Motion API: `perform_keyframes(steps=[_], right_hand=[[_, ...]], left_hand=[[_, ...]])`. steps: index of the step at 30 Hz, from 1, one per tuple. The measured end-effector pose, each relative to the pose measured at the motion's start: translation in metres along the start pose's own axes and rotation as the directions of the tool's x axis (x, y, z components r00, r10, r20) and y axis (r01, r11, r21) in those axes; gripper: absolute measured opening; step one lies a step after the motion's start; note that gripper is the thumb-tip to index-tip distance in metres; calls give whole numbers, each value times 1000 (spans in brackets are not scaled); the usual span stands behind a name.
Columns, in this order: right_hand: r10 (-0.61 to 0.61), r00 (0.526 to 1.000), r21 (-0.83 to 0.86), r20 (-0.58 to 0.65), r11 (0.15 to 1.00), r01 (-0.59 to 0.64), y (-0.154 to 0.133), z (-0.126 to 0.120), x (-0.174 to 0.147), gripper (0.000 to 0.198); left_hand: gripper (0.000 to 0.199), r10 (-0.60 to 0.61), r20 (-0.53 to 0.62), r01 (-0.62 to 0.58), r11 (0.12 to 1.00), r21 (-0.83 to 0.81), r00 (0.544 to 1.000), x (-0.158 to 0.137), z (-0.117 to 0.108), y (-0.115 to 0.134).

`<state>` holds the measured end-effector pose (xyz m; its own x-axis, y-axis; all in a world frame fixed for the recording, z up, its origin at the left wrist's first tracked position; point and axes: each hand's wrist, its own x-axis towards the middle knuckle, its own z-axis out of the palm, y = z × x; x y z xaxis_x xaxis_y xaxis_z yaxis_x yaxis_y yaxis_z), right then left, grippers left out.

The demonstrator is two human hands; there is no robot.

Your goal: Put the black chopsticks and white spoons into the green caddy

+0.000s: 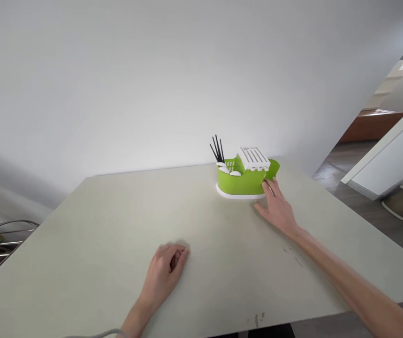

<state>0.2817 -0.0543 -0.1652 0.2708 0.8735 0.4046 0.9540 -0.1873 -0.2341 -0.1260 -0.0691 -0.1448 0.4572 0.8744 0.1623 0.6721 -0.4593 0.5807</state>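
Observation:
Near the table's back edge stands a green and white cutlery holder (241,184), upright on a white base. Black chopsticks (218,151) and several white spoons (225,169) stick out of its left part. A white slotted cover (254,158) sits over the right part. My right hand (277,207) reaches to the holder's right end, thumb apart and fingers stretched out. Its fingertips are at the green wall; whether they touch it I cannot tell. My left hand (166,267) rests on the table with curled fingers and nothing visible in it.
The pale table (117,220) meets a white wall (145,84) behind the holder. A metal rack (2,249) stands beyond the table's left edge. To the right are a white panel (394,150) and the floor. A grey cable (102,334) crosses near my left wrist.

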Motion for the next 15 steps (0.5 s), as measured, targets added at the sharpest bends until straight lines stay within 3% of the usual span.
perform_keyframes(steps=[15], right_hand=[[-110,994,51,5,993,110,-113,-12,-69,69]], left_hand=[[36,33,-36,-33,999,-10,999,-1,-1,2]])
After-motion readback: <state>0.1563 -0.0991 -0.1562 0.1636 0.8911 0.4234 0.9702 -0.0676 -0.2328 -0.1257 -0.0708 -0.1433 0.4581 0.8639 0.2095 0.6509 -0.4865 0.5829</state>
